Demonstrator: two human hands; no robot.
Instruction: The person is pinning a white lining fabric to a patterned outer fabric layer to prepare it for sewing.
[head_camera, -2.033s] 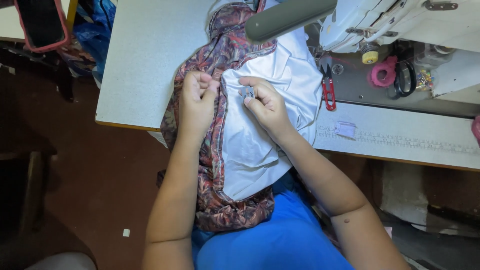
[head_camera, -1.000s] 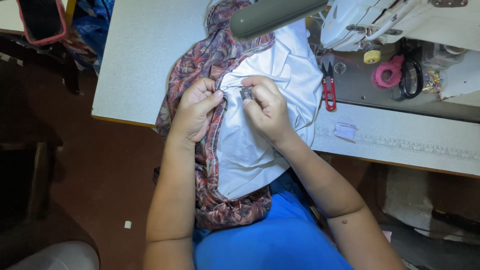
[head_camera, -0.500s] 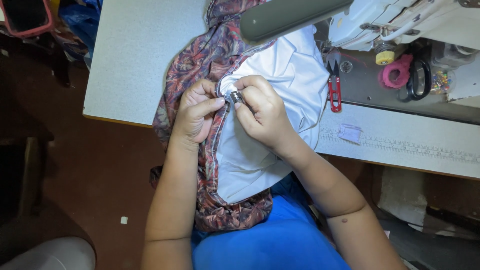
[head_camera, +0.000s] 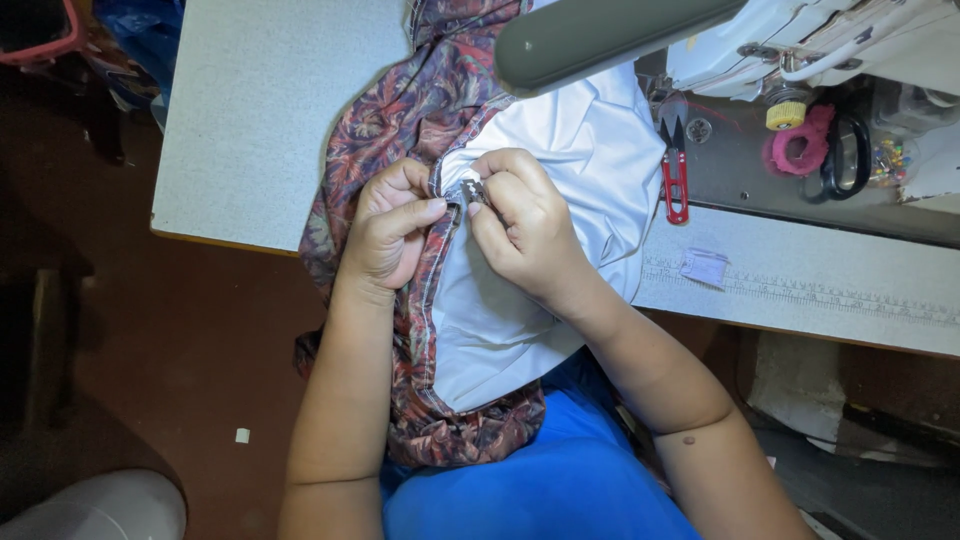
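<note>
Left hand (head_camera: 392, 232): pinching the patterned cloth (head_camera: 400, 120) at its edge.
Right hand (head_camera: 528, 222): fingers closed on the same seam, touching the left.
Cloth: draped over the table (head_camera: 250, 110) edge, white lining (head_camera: 540, 300) up.
Nearby: red snips (head_camera: 676, 175).

Patterned maroon garment (head_camera: 400, 120) with white lining (head_camera: 560, 180) draped over table edge.
</note>
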